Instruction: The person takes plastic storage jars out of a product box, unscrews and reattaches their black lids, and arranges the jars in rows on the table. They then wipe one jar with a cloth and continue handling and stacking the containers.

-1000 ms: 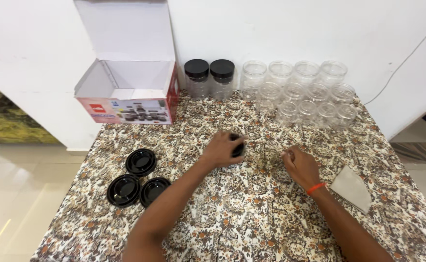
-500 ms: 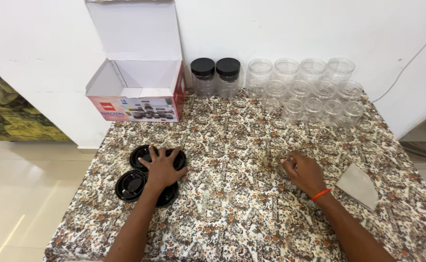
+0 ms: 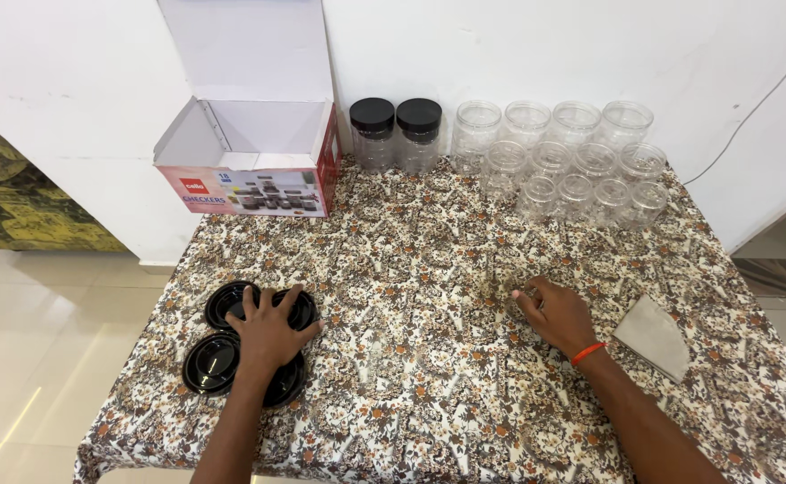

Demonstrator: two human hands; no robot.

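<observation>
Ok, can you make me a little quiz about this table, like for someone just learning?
1. True or false: the left hand rests on the black lids.
2. How many jars by the wall have black lids on?
A. none
B. two
C. five
3. Fill in: the open box stands to the ____ of the lidded jars.

Key:
1. True: the left hand lies spread over the lids.
2. B: two; the clear jars beside them have no lids.
3. Left. The right hand lies on the cloth, near a folded paper.
</observation>
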